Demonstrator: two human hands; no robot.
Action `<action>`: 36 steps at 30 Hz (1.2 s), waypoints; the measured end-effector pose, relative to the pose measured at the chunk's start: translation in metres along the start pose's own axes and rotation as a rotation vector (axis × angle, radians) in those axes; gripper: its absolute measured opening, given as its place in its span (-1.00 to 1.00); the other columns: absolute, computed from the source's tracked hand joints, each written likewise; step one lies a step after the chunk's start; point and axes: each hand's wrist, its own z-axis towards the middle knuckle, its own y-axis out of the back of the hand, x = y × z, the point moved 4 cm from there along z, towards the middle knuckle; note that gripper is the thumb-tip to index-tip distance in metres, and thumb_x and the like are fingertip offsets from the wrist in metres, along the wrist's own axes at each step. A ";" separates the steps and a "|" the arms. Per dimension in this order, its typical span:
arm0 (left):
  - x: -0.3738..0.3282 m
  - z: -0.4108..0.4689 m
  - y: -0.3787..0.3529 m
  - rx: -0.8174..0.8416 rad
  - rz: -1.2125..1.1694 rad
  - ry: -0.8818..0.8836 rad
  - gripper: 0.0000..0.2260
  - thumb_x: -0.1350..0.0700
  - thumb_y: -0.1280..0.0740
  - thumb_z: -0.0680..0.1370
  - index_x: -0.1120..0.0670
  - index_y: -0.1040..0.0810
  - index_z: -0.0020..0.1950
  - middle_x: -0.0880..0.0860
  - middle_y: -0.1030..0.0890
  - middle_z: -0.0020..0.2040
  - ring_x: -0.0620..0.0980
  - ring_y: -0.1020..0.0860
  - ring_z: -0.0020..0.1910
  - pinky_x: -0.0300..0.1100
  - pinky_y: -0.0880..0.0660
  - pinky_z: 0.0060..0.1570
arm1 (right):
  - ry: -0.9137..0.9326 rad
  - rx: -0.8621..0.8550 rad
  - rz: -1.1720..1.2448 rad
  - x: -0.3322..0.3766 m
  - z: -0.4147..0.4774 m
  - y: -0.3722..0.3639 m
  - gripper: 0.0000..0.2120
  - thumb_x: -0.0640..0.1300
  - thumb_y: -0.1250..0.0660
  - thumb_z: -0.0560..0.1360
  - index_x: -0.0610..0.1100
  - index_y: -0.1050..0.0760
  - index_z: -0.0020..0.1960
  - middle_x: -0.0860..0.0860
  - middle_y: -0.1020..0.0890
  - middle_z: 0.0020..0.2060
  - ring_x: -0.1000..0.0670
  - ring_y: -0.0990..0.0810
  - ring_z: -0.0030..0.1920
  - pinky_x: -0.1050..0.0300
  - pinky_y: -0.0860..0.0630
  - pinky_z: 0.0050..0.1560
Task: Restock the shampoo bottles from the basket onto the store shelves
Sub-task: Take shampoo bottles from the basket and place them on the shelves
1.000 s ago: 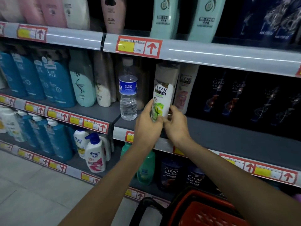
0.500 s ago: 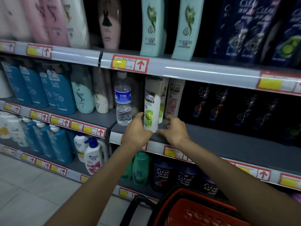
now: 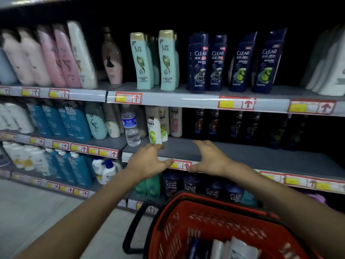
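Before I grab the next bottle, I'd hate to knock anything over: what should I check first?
1. White bottle standing on the shelf: ok.
2. Left hand off that bottle: cannot tell, it is right at the base.
3. Right hand empty: ok.
4. Spare bottles in the basket: ok.
5. Only shampoo on this shelf: not ok, a water bottle stands beside it.
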 end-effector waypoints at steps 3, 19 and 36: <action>-0.026 -0.022 -0.006 0.016 -0.008 -0.059 -0.27 -0.41 -0.30 0.45 -0.09 -0.39 0.54 0.02 -0.42 0.52 0.08 -0.41 0.47 0.07 -0.46 0.36 | -0.011 0.027 -0.029 -0.020 -0.039 0.009 0.12 0.30 -0.57 0.30 -0.04 -0.08 0.64 -0.16 -0.28 0.50 -0.18 -0.26 0.52 -0.04 -0.31 0.49; -0.085 -0.110 -0.160 0.312 -0.037 -0.168 -0.28 -0.47 -0.25 0.45 -0.19 -0.34 0.54 -0.14 -0.43 0.47 -0.06 -0.48 0.40 -0.09 -0.47 0.33 | -0.061 0.415 -0.053 -0.144 -0.198 -0.098 -0.05 0.15 -0.50 0.44 -0.05 -0.05 0.63 -0.13 -0.24 0.50 -0.18 -0.29 0.50 -0.01 -0.33 0.46; -0.122 -0.116 -0.354 0.747 -0.230 0.111 -0.34 -0.41 -0.48 0.25 -0.08 -0.54 0.22 -0.10 -0.71 0.05 -0.12 -0.68 -0.01 -0.02 -0.64 0.09 | -0.097 0.680 -0.291 -0.213 -0.256 -0.161 -0.35 -0.11 -0.38 0.55 -0.06 -0.23 0.58 -0.15 -0.32 0.50 -0.19 -0.38 0.45 -0.06 -0.41 0.41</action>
